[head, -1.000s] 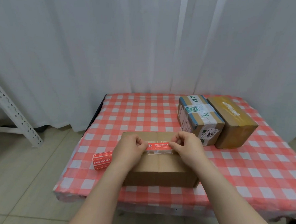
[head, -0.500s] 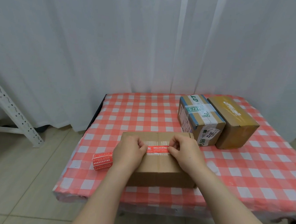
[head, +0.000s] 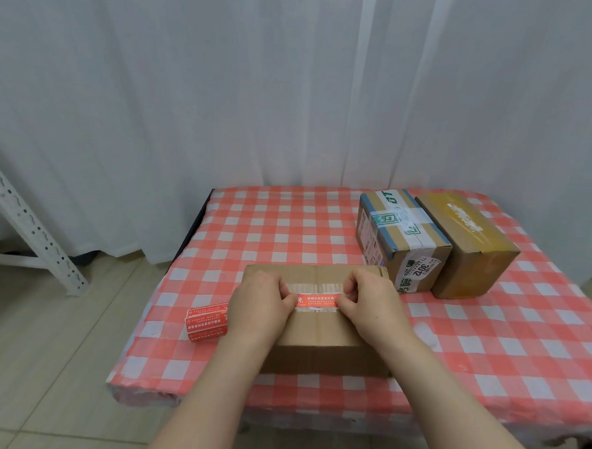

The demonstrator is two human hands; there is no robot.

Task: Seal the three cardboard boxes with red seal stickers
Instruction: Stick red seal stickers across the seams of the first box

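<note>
A plain brown cardboard box (head: 319,342) lies at the table's near edge. A red seal sticker (head: 318,301) stretches across its top, over the centre seam. My left hand (head: 261,306) pinches the sticker's left end and my right hand (head: 369,302) pinches its right end, both resting on the box top. A roll of red seal stickers (head: 205,324) lies on the cloth left of the box. Two more boxes stand at the back right: one with white and green tape (head: 402,238) and a yellowish-taped one (head: 468,243).
The table (head: 277,230) carries a red-and-white checked cloth and backs onto a white curtain. A white perforated metal strut (head: 30,224) leans on the floor at the left. Tiled floor lies left of and below the table.
Both hands have lowered the sticker from the far edge of the box top toward its middle, a little nearer to me. The other boxes and the roll have not moved.
</note>
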